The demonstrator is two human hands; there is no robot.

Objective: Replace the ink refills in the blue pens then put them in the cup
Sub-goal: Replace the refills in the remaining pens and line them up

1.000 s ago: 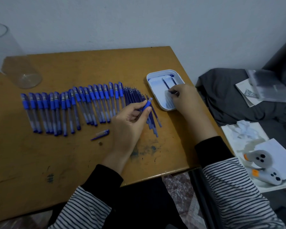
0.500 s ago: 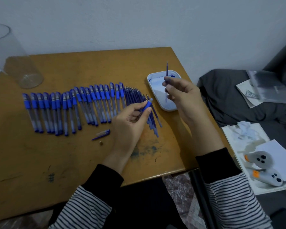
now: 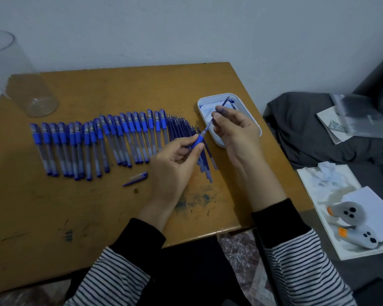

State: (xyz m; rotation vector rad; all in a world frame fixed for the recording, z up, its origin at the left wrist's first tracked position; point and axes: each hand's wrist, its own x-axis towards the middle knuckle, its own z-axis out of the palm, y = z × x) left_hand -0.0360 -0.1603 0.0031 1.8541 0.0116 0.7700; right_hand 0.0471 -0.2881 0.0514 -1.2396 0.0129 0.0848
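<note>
Tabletop: left fingers hold pen, right fingers refill.

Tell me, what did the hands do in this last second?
The right hand lifted a refill out of the white tray and tilted it down to the pen barrel gripped by the left hand. That hand, the row of pens and the cup stayed put.
</note>
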